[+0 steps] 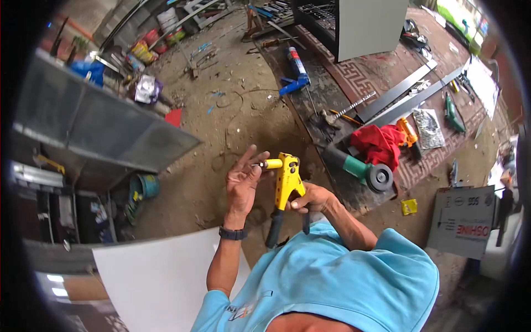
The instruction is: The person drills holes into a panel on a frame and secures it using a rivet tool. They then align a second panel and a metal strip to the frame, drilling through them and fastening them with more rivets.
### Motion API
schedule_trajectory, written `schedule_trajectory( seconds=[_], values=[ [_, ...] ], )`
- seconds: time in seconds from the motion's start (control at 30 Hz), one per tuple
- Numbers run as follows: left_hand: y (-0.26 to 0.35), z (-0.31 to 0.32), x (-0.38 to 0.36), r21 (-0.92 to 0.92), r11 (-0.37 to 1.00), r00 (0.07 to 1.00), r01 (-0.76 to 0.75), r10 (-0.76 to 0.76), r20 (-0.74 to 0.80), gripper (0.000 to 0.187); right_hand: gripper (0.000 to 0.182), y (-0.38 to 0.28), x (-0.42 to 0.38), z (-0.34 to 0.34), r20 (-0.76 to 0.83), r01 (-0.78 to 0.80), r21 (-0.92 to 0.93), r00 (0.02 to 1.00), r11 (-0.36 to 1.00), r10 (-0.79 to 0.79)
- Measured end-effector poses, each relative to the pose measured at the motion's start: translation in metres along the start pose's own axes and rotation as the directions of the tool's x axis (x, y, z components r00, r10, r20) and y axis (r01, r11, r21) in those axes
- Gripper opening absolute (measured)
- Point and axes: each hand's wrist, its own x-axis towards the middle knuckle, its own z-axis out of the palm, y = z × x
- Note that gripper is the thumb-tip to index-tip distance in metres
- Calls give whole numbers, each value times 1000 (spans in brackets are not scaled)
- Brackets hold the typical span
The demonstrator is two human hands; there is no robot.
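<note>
A yellow hand riveter (287,180) with black-sleeved handles is held in front of my body, its nose pointing left. My right hand (314,199) is wrapped round it near the handles. At the nose tip, the thumb and a finger of my left hand (242,185) close around a small thin metal piece that looks like a rivet (256,165). The other left fingers are raised. A dark watch (233,233) is on my left wrist.
On the low table to the right lie a green angle grinder (357,169), red cloth (376,143), hammer (332,118), blue caulking gun (296,77) and metal strips (399,88). A white sheet (155,276) is lower left; a grey panel (105,119) stands left; a carton (462,221) stands right.
</note>
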Motion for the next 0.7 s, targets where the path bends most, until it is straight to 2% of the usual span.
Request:
schedule_trajectory(
  seconds=[0.03,0.07,0.1,0.13,0.17,0.2,0.23,0.27,0.3,0.33,0.37,0.4,0.43,0.47,0.53,0.57,0.6,0.67,0.7],
  values=[
    [-3,-4,29,28,1000,1000,15,-15,21,16,39,-13,9,-16,-29,46,6,999,999,-46],
    [-7,-9,61,162,984,990,-68,47,130,17,44,-27,17,-32,-82,93,-45,992,995,-96],
    [-11,-12,90,278,949,968,-150,83,238,17,54,-42,26,-47,-131,111,-131,983,985,-129],
    [-16,-8,120,290,948,966,-132,58,252,17,64,-60,32,-56,-182,116,-217,971,969,-157],
    [-22,-1,153,318,945,968,-76,-7,250,18,64,-78,36,-63,-196,135,-202,965,970,-175],
    [-27,8,185,344,939,966,-22,-69,250,19,67,-96,39,-69,-264,188,-266,929,945,-259],
    [-30,21,214,328,935,957,136,-210,202,24,69,-112,43,-77,-326,226,-337,882,914,-339],
    [-39,31,244,261,940,938,220,-278,208,30,65,-123,44,-93,-391,233,-263,862,936,-324],
    [-50,41,272,187,934,916,305,-341,212,38,58,-131,45,-110,-475,237,-271,810,933,-344],
    [-71,39,302,180,931,911,317,-352,216,38,53,-138,48,-128,-553,242,-284,750,928,-364],
    [-101,30,337,361,911,911,199,-308,275,49,51,-143,56,-151,-584,365,-307,657,879,-477],
    [-122,27,370,519,853,900,62,-272,339,62,48,-157,59,-163,-650,423,-263,587,867,-483],
    [-133,33,402,692,714,912,-103,-210,352,72,46,-171,59,-176,-657,496,-214,565,842,-500],
    [-144,43,436,814,519,910,-261,-150,387,83,44,-188,59,-192,-663,569,-168,539,805,-519],
    [-174,72,496,715,493,851,-495,112,512,89,40,-203,60,-237,-693,688,-112,463,717,-552],
    [-179,90,520,730,417,829,-542,122,546,88,39,-208,65,-261,-727,764,-146,348,628,-592],
    [-180,108,540,740,337,807,-582,127,576,86,39,-215,65,-279,-760,800,-137,293,584,-580],
    [-188,135,572,680,326,737,-656,81,671,80,33,-237,65,-306,-782,855,-70,273,513,-560],
    [-186,146,580,711,357,746,-606,-53,664,71,32,-246,65,-316,-769,884,-12,291,468,-570]
  ],
)
